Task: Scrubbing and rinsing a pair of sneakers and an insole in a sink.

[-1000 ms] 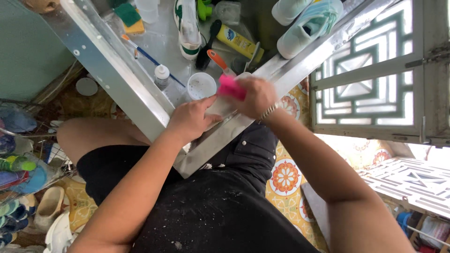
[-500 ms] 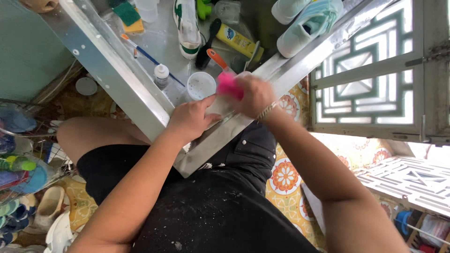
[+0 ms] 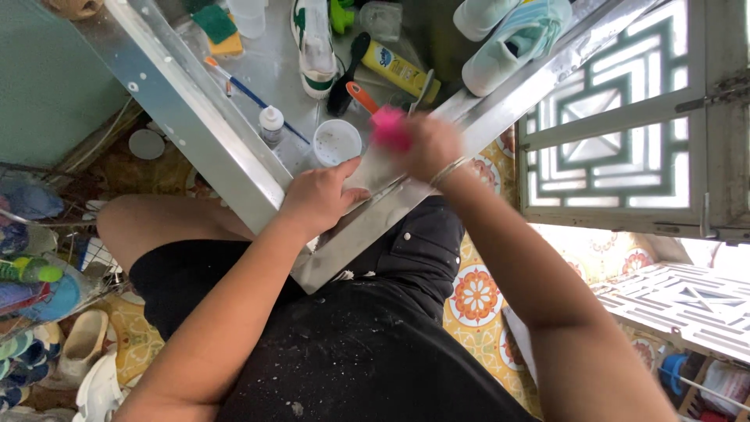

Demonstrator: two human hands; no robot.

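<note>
My right hand [image 3: 431, 146] is closed around a pink brush [image 3: 390, 129] and looks motion-blurred. The brush sits against a white flat item [image 3: 373, 170] at the near corner of a metal tray table [image 3: 205, 125]. My left hand [image 3: 319, 200] grips that white item from the near side, fingers wrapped on its edge; most of the item is hidden by both hands. A thin bracelet circles my right wrist. A white cup [image 3: 337, 142] stands just beyond my left hand's fingers.
On the tray lie a small white bottle [image 3: 271, 125], a blue-handled brush [image 3: 248, 92], a white and green sneaker [image 3: 316, 47], a yellow tube [image 3: 399, 70], an orange-handled tool [image 3: 361, 95] and pale shoes [image 3: 508, 39]. A window grille [image 3: 625, 117] is at right; footwear lies on the floor at left.
My right hand has shifted the pink brush slightly farther away across the white item. The left hand keeps its grip in about the same place.
</note>
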